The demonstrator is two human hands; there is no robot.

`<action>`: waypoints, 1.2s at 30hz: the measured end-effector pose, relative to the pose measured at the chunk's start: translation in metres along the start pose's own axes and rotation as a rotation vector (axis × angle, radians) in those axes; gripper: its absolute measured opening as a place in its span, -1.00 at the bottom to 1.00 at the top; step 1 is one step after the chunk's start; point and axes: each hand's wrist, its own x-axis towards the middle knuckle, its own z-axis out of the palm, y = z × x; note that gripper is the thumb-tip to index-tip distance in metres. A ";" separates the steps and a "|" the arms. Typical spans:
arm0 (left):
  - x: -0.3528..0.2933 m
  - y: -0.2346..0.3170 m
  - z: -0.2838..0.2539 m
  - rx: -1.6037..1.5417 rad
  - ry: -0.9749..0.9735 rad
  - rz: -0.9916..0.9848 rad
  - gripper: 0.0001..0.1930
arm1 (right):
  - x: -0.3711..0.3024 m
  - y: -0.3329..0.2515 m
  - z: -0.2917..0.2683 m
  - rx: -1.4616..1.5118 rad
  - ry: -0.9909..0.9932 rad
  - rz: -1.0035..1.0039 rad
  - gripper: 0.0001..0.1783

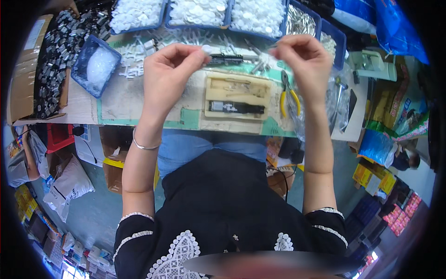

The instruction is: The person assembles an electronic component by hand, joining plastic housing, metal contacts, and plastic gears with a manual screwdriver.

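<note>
My left hand [169, 74] is raised over the bench, closed in a pinch on a small round white disc [206, 48]. Over to the right, the fingertips of my right hand [306, 60] are pressed together; what they hold, if anything, is blurred and too small to name. Between and below the hands lies a cream-coloured fixture [209, 96] with a black elongated part [236, 108] in its near slot and small pieces in its far slot. A second black part [226, 59] lies behind it, near my left fingertips. Yellow-handled pliers [290, 100] rest beside the fixture, below my right hand.
Blue bins of white pieces [197, 11] line the bench's far side, with one of silvery metal pieces [301, 22]. A blue tray [95, 65] holds a white mass. Loose white clips [134, 65] and a heap of dark metallic parts [60, 56] lie leftward.
</note>
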 end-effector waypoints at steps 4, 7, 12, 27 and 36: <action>-0.020 0.000 0.013 -0.195 -0.181 -0.090 -0.89 | -0.042 -0.005 0.042 0.308 -0.018 -0.070 -0.84; -0.029 0.003 0.019 -0.330 -0.245 -0.121 -0.90 | -0.051 -0.003 0.046 0.142 -0.007 -0.203 -0.82; -0.044 0.000 0.030 -0.344 -0.179 -0.069 -0.94 | -0.059 -0.007 0.038 -0.183 -0.107 -0.387 -0.77; -0.062 -0.036 0.041 0.379 -0.048 0.739 -0.63 | -0.082 0.000 0.032 -0.470 -0.091 -0.245 -0.88; -0.082 -0.039 0.022 0.790 -0.168 0.497 -0.69 | -0.094 0.040 0.009 -0.832 -0.261 -0.425 -0.86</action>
